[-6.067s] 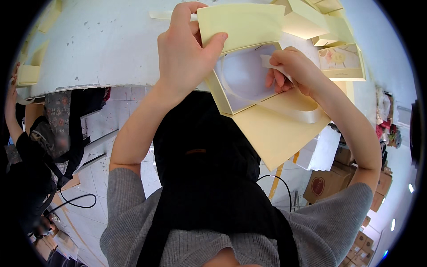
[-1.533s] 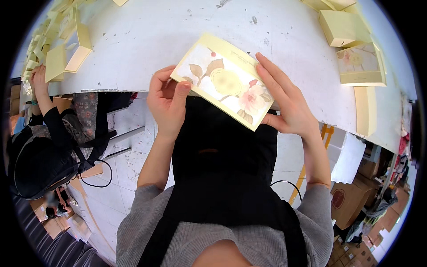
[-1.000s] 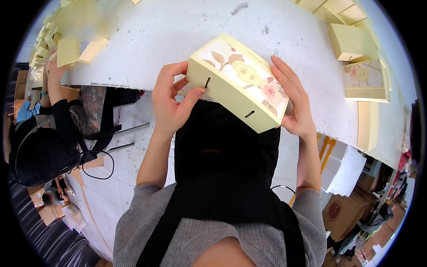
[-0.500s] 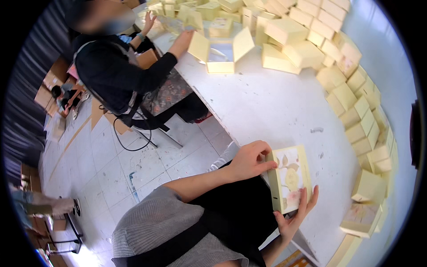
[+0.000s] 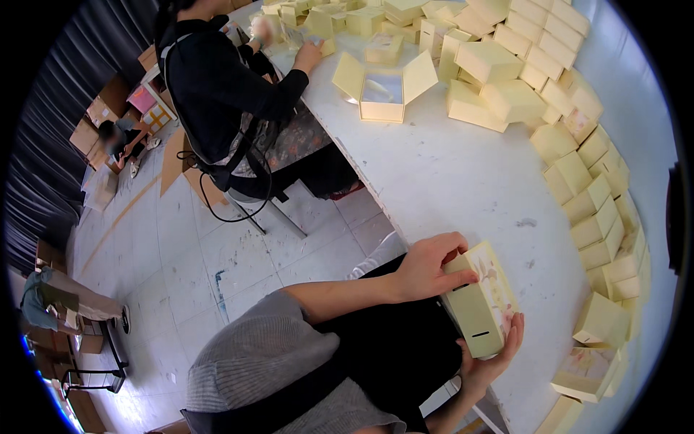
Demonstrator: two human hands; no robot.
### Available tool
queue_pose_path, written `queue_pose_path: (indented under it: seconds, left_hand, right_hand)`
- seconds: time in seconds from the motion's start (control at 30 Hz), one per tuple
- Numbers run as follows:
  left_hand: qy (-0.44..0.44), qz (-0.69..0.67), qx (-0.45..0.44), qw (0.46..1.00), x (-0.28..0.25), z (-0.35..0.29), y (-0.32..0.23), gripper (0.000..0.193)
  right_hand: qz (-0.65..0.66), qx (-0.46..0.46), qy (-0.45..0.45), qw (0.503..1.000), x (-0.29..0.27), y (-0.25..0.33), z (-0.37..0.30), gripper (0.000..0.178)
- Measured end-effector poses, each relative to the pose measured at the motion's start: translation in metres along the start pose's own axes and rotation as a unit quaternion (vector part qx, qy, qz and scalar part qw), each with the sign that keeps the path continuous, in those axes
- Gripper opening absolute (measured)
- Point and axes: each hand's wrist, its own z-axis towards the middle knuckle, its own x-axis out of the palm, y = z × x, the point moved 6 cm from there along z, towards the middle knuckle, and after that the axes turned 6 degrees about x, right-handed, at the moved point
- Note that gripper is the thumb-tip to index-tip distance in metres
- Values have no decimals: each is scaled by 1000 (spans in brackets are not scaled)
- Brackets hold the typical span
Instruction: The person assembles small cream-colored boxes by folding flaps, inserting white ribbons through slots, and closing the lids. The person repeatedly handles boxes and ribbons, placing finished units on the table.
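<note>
Between my hands is a pale yellow gift box, tilted near the table edge in front of me. Its flowered face is turned to the right, and the plain side shows two dark slots. My left hand grips the far end, the thumb lying on the box and the fingers bent over its corner. At the near end my right hand holds the box from below and the right, its fingers along the flowered face. The fingertips under the box are hidden.
An open box with raised flaps stands farther along the white table. Many closed boxes line the right side and pile up at the back. A co-worker sits at the left table edge; other people are farther off.
The box has rolled over in my hands, so its slotted side now faces up more and the flowered face turns right. The view has shifted slightly, and the co-worker leans differently.
</note>
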Motion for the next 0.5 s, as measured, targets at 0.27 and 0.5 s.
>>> queue_pose_path:
  seconds: [0.27,0.5]
  left_hand:
    - [-42,-21,52,998,5,-31,3,27]
    - [-10,75,75,994,5,-37,3,33]
  right_hand:
    - [-3,271,-82,959,-13,-6,-9,84]
    - [-156,280,-124,939,-11,1,-19,45]
